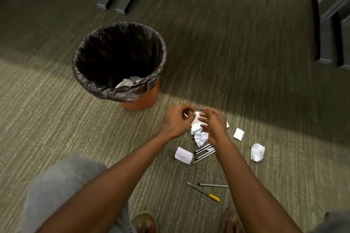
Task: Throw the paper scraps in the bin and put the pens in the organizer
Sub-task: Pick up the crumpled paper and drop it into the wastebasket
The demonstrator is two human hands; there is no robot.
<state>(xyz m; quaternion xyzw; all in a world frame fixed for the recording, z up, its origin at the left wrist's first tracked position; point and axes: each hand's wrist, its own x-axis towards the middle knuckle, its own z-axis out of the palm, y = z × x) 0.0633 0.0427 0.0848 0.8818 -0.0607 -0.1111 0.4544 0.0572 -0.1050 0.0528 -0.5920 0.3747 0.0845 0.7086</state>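
Sandalled feet [144,221] at frame bottom, cropped; left hand [177,121] curled, pinching a small white scrap, right hand [212,121] fingers spread over crumpled white paper [198,135] on the carpet floor [56,119], grip blurred; grey pens [204,151] partly hidden under wrist; black-lined orange bin [119,62] just beyond.

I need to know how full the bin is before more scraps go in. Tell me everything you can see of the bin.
The bin is a round orange-brown tub, plastic by the look of it, standing upright on the carpet. A crinkled black bag lines it and folds over the rim. Inside it looks mostly dark and empty, with some crumpled white paper lying at the bottom near the front. Neither hand touches it.
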